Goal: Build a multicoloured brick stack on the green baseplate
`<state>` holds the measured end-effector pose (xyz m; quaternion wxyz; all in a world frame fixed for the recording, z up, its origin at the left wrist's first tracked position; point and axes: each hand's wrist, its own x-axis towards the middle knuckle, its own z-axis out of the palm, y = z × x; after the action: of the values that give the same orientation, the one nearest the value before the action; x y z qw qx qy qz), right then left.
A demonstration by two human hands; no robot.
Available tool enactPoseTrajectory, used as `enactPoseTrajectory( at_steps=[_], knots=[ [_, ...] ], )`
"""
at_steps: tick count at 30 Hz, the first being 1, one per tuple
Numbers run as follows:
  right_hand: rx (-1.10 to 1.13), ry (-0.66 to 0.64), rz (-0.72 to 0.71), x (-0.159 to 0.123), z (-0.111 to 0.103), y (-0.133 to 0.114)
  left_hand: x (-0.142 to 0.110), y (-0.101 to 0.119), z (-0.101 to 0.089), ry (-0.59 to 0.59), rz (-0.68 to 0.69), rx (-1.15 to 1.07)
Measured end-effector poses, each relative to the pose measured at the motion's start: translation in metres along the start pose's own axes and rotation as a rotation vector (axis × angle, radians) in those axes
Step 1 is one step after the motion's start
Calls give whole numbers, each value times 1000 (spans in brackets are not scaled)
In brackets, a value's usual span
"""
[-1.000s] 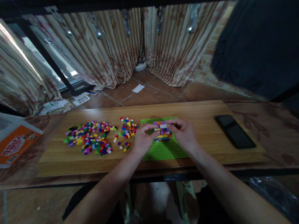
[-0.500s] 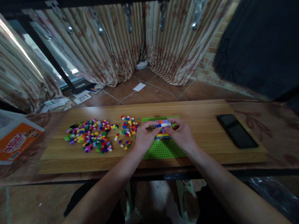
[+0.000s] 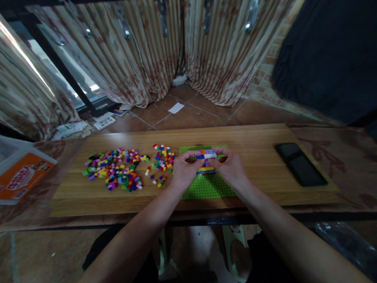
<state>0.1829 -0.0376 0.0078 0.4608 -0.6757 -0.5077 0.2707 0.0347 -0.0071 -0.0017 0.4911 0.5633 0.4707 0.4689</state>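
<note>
A multicoloured toy brick structure (image 3: pixel 206 156) rises over the green baseplate (image 3: pixel 207 187), with blue, white and orange bricks at its top. My left hand (image 3: pixel 185 170) grips its left side, thumb in front and fingers curled behind. From the right, my right hand (image 3: pixel 229 166) pinches it the same way, so both thumbs nearly meet at the front. Layers of yellow and blue bricks show below the thumbs. My fingers hide the ends of the structure, and I cannot tell whether a loose brick is between them.
Left of the baseplate lie a small pile of loose bricks (image 3: pixel 163 157) and a larger pile (image 3: pixel 115 169) on the wooden board (image 3: pixel 258 188). A black phone (image 3: pixel 300 164) rests at the right. A clear plastic box with an orange label (image 3: pixel 20 176) stands at the far left.
The view has shifted very slightly. Both hands keep the same hold on the brick structure, with no clear movement of bricks.
</note>
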Motion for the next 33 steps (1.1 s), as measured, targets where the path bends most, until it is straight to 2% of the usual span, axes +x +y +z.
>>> enactPoseTrajectory(
  at_steps=[14,17,20,26,29,33],
  knots=[
    [-9,-22,13,2,0,3,-3,2,1,-13,6,-86],
    [53,-24,20,2,1,7,4,7,-11,19,-15,-61],
    [104,-42,32,3,1,7,14,13,-34,57,-30,66],
    [76,-49,57,2,-1,-4,25,17,-82,-196,-54,399],
    [80,-43,51,3,0,-7,22,18,-92,-292,-37,588],
    [88,-59,47,4,-1,-6,15,23,-94,-402,-19,814]
  ],
)
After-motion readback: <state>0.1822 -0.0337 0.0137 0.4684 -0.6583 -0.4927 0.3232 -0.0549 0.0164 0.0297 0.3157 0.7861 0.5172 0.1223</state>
